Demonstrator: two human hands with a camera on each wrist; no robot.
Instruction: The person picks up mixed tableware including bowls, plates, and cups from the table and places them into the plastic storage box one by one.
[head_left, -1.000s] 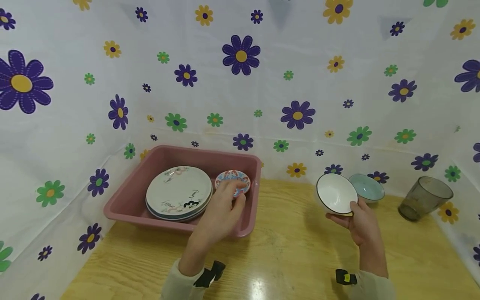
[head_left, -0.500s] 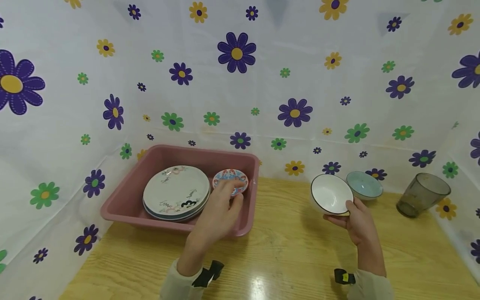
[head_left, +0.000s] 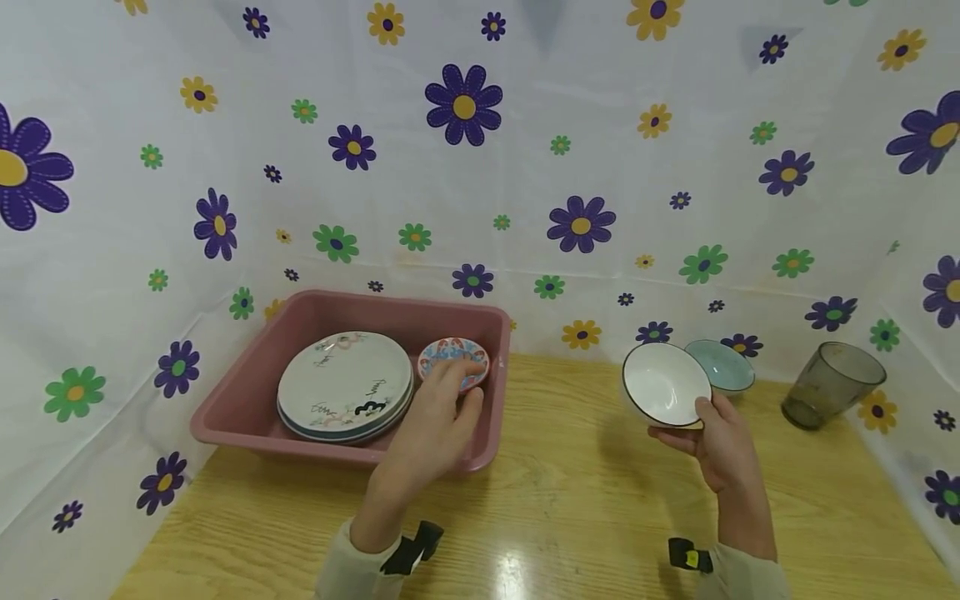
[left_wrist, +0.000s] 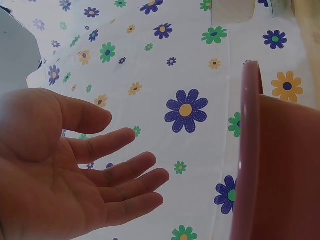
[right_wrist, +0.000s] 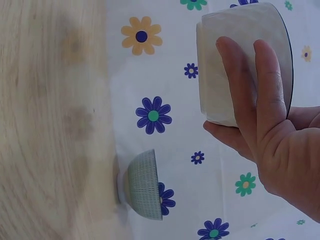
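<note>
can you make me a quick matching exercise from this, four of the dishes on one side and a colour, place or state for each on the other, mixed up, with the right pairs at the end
Things
1. white bowl
2. bowl farther back, near the wall sheet
3. glass
4. stack of plates

Descriptions
A. grey and see-through
B. inside the pink basin
C. held tilted in the right hand
D. pale blue-green inside

Right pairs: 1-C, 2-D, 3-A, 4-B
</note>
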